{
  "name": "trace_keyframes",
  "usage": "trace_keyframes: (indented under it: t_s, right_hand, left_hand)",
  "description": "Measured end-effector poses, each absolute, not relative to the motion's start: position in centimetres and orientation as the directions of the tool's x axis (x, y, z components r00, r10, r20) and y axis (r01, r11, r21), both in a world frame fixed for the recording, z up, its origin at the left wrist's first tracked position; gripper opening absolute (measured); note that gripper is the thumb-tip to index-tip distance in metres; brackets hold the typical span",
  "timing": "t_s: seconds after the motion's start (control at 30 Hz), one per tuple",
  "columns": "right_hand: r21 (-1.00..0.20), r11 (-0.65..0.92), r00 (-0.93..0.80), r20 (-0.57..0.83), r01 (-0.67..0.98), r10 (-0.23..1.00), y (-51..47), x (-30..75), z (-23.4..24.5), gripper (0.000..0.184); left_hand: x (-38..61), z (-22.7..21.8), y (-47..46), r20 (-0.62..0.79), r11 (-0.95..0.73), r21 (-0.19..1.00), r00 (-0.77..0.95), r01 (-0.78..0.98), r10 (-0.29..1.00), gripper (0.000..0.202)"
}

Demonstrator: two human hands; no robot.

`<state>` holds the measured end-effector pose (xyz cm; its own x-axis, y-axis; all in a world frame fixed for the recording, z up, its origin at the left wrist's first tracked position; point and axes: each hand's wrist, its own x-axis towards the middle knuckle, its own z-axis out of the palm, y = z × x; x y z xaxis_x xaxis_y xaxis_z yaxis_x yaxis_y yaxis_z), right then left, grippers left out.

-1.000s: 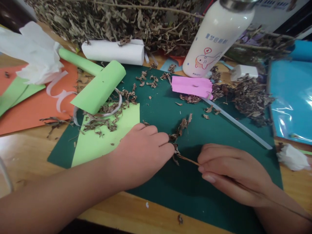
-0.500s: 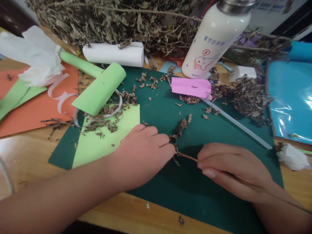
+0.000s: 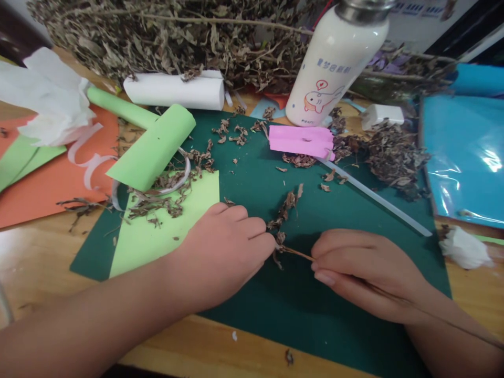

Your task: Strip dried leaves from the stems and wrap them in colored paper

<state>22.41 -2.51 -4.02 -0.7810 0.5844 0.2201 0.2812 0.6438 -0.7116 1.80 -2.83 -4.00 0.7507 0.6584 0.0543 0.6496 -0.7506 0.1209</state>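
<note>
Only view shifted; your left hand point(image 3: 226, 247) clutches leafy stem point(image 3: 297, 253), right hand point(image 3: 366, 273) pinches it; likely stripping, next pull wants steadiness

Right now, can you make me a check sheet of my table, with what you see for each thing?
Surface: wooden table, green mat.
Job's things: dry stem, dry leaves near it.
Clutter: green paper roll, white roll, pink paper, tissue, leaf bits.
Grips: left hand curled at the stem's end, fingertips hidden; right hand pinching the stem.
Cables: maybe one, a pale curved piece at the left edge.
Surroundings: bottle, dried plant heap, blue packet.
</note>
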Motion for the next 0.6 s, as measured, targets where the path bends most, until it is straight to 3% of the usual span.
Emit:
trace_keyframes:
  t_s: [0.6]
  right_hand:
    - [-0.752, 0.616, -0.799, 0.212, 0.235, 0.563, -2.47, 22.44, -3.95, 0.012]
  left_hand:
    - [1.81, -4.09, -2.91, 0.075, -0.741, 0.135, 0.739, 0.658, 0.670, 0.015]
